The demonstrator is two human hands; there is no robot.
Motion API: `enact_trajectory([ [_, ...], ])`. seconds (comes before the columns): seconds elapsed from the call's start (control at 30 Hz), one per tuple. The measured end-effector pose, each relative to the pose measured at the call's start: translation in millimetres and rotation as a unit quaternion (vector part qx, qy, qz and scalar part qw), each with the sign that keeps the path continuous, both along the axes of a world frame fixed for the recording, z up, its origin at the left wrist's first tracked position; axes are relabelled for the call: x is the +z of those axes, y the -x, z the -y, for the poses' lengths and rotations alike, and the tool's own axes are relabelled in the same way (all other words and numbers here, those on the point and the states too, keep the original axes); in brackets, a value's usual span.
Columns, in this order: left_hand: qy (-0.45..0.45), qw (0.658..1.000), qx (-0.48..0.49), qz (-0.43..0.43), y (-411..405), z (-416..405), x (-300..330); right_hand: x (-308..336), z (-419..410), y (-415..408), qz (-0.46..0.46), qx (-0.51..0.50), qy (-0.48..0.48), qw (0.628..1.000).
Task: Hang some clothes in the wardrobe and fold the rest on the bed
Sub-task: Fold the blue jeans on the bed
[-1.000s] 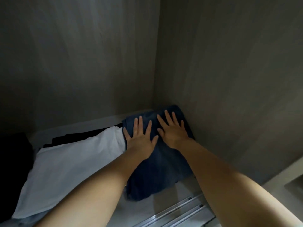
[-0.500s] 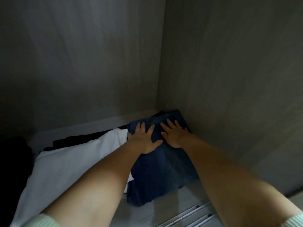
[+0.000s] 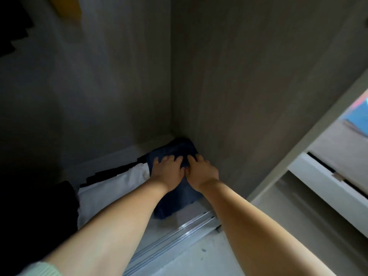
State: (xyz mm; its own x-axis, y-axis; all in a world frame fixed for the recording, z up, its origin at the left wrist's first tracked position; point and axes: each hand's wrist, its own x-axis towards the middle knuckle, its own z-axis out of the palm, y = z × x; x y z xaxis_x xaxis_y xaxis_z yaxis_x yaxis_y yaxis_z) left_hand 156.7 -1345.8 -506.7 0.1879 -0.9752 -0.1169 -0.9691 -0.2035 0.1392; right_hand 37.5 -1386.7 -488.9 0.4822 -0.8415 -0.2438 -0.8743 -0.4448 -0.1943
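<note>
Count of things inside the wardrobe (image 3: 258,86)

Two hands: left hand (image 3: 169,172) and right hand (image 3: 201,170), both on one folded dark blue garment (image 3: 179,198) in the corner. Beside it, one folded white garment (image 3: 111,188), with one black piece (image 3: 111,173) behind and one more dark pile (image 3: 35,208) at far left. One metal door track (image 3: 175,234) along the front edge.

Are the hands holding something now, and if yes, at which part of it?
Both hands, left and right, rest on the folded dark blue garment, fingers curling into its top surface near the far end. Whether they truly grip it cannot be told.
</note>
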Motion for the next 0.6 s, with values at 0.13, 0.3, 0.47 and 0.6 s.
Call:
enact_trajectory([
  [0.13,-0.05,0.998,0.021,-0.01,23.7,-28.8,85.8,75.4,-36.5,33.9,0.008,-0.057,-0.029,0.998],
  [0.3,-0.089,0.995,-0.028,-0.047,63.2,-77.6,191.3,177.2,-86.4,87.8,-0.007,-0.114,-0.067,0.991],
  [0.47,-0.043,0.993,-0.095,-0.063,92.6,-116.2,303.2,285.3,-135.6,144.1,-0.024,-0.16,-0.039,0.986],
  [0.6,-0.047,0.987,-0.144,-0.048,111.1,-141.7,374.6,350.6,-180.2,184.0,-0.016,-0.222,-0.034,0.974],
])
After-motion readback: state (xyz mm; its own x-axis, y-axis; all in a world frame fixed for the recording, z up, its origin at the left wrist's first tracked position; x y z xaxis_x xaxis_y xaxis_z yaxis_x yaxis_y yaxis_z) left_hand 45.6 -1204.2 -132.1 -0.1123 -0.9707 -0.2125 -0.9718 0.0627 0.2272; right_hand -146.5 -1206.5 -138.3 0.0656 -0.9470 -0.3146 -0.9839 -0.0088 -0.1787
